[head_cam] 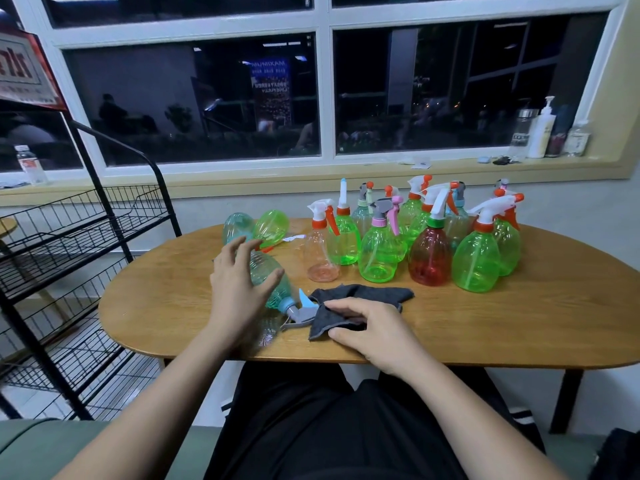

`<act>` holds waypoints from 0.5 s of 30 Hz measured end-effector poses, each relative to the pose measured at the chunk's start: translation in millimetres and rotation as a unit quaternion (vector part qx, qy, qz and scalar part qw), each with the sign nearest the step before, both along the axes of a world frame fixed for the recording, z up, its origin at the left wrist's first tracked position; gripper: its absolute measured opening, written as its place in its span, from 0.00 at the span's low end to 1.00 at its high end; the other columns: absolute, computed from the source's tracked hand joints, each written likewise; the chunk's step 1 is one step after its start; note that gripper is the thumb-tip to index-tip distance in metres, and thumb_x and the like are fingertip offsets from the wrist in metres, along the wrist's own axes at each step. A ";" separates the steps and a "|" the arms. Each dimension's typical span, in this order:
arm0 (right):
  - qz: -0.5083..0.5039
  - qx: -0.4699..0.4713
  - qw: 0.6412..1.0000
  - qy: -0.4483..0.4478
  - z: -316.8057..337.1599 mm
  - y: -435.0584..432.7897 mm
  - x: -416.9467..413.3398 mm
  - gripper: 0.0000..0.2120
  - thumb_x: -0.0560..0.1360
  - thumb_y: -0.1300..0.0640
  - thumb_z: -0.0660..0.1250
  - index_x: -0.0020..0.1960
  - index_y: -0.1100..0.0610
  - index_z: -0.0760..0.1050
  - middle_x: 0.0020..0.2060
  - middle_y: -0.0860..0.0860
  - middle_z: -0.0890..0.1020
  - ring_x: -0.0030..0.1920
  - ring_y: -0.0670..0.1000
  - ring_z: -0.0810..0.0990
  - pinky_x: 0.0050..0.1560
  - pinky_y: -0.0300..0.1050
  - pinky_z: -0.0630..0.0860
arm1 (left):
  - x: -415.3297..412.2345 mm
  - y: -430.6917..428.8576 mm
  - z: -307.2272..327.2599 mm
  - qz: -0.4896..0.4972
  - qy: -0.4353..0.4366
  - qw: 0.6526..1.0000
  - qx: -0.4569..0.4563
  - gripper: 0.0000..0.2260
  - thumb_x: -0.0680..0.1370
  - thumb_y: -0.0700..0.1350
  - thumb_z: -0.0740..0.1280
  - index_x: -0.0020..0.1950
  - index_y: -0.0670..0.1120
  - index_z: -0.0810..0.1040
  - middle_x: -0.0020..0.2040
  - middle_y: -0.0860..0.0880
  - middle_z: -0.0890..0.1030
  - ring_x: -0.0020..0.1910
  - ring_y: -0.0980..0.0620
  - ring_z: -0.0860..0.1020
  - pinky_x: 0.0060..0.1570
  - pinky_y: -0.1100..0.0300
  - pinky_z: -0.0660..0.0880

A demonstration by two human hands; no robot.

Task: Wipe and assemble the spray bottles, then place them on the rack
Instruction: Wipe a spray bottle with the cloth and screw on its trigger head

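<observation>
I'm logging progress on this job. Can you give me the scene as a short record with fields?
left hand: spread over the teal bottle, thumb on it
right hand: grips the cloth on the table
teal bottle: on its side, head fitted
upright bottles: cluster at the back, heads on
headless bottles: two, lying back left
rack: stands left of the table

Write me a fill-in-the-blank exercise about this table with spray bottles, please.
1. The right hand holds a dark grey ____ on the wooden table.
2. The teal spray bottle under the left hand lies on its ____.
3. The standing bottle with a green collar and white trigger has a ____ body.
Missing words: cloth; side; red.
</observation>
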State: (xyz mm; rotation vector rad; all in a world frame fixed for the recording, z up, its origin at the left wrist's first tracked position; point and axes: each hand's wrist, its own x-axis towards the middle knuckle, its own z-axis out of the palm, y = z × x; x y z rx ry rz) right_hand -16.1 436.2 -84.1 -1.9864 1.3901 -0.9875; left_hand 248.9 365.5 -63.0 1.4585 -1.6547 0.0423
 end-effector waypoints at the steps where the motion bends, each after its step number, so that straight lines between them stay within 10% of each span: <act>1: -0.001 0.002 1.000 0.001 -0.4 -0.2 0.2 0.24 0.75 0.52 0.79 0.69 0.40 0.81 0.61 0.33 0.83 0.61 0.29 0.78 0.64 0.29 0.73 | 3.4 -4.0 -2.5 0.003 0.013 1.000 0.022 0.29 0.77 0.62 0.74 0.75 0.58 0.72 0.78 0.50 0.67 0.78 0.46 0.65 0.71 0.40 0.66; 11: -0.042 -0.042 0.997 0.041 -5.0 -9.0 12.6 0.18 0.77 0.59 0.73 0.65 0.46 0.84 0.55 0.39 0.84 0.58 0.37 0.80 0.55 0.26 0.70 | 5.2 -8.9 -15.7 -0.051 0.104 0.992 0.049 0.33 0.75 0.65 0.74 0.76 0.55 0.69 0.74 0.52 0.74 0.71 0.53 0.73 0.64 0.54 0.72; 15: -0.115 -0.050 0.992 -0.011 6.1 -19.0 22.1 0.14 0.79 0.64 0.65 0.53 0.47 0.83 0.50 0.41 0.85 0.46 0.44 0.81 0.44 0.41 0.75 | 3.5 -6.1 -15.8 -0.050 0.109 0.992 0.042 0.33 0.75 0.64 0.75 0.75 0.55 0.70 0.73 0.52 0.74 0.70 0.52 0.73 0.64 0.54 0.72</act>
